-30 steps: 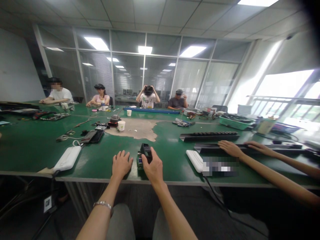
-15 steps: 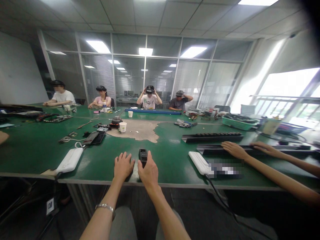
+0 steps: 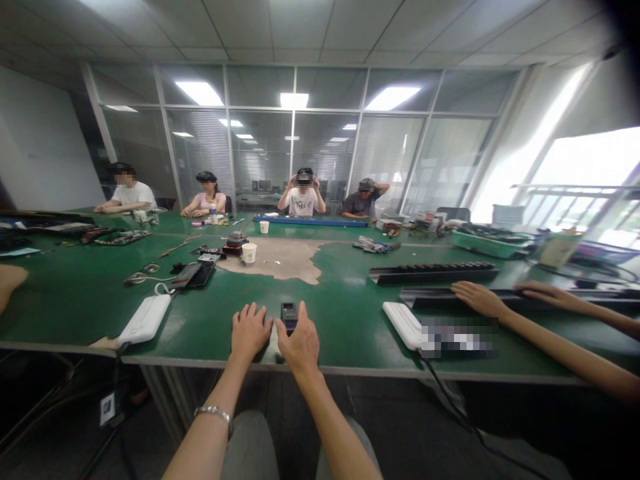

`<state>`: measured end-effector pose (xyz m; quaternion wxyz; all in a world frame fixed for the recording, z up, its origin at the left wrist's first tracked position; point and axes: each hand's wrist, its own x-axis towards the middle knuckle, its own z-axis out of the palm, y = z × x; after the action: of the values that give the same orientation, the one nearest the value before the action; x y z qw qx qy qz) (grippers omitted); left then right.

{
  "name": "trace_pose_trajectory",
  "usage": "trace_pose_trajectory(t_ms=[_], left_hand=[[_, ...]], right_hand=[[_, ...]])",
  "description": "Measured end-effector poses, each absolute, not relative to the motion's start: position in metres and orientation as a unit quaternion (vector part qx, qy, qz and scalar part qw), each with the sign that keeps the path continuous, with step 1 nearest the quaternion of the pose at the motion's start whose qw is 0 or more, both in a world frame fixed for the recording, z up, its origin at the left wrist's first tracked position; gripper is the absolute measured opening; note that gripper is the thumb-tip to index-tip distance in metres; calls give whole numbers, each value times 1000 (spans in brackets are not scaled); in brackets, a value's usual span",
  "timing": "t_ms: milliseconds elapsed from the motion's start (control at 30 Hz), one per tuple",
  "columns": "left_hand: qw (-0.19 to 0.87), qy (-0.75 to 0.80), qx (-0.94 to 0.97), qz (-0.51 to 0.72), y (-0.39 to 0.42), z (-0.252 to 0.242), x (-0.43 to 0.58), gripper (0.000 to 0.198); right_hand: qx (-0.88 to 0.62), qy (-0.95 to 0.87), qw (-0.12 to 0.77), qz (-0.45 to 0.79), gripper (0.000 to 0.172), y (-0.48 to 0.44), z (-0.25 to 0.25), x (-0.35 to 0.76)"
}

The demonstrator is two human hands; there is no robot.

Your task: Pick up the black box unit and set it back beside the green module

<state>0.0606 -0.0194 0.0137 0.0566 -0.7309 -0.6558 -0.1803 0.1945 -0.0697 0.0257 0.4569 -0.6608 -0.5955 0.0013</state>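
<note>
My left hand (image 3: 249, 331) rests palm down on the green table (image 3: 350, 340) near its front edge, fingers spread and holding nothing. Beside it on the right, my right hand (image 3: 301, 339) is closed around a small black box-shaped device (image 3: 289, 312). Its thumb lies on the near left side of the device and a finger runs along the right. The lower part of the device is hidden behind the hand, so I cannot tell whether it touches the table.
White power banks (image 3: 146, 319) lie at left and right, with cables hanging off the edge. A co-worker's hands (image 3: 479, 298) rest by black metal channels (image 3: 450, 300). Farther back are a paper cup (image 3: 249, 253), phones (image 3: 200, 273) and a green basket (image 3: 487, 245). Several people sit opposite.
The black device now shows less of its height above my right hand and has tipped slightly. My left hand stays flat on the table. The view has shifted slightly.
</note>
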Motion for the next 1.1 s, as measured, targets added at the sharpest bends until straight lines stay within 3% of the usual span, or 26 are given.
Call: trace_pose_trajectory(t_ms=[500, 733, 900, 1100], left_hand=[[60, -658, -729, -178, -19, 14, 61, 46], [57, -656, -731, -178, -19, 13, 60, 48], [56, -657, -730, -179, -20, 14, 60, 48], [57, -660, -727, -183, -19, 13, 61, 46]], right_hand=[[-660, -593, 461, -3, 72, -79, 5, 188], [-656, -586, 474, 23, 73, -77, 23, 190], [-626, -570, 532, 21, 74, -74, 43, 206], [-644, -548, 534, 3, 71, -68, 30, 247]])
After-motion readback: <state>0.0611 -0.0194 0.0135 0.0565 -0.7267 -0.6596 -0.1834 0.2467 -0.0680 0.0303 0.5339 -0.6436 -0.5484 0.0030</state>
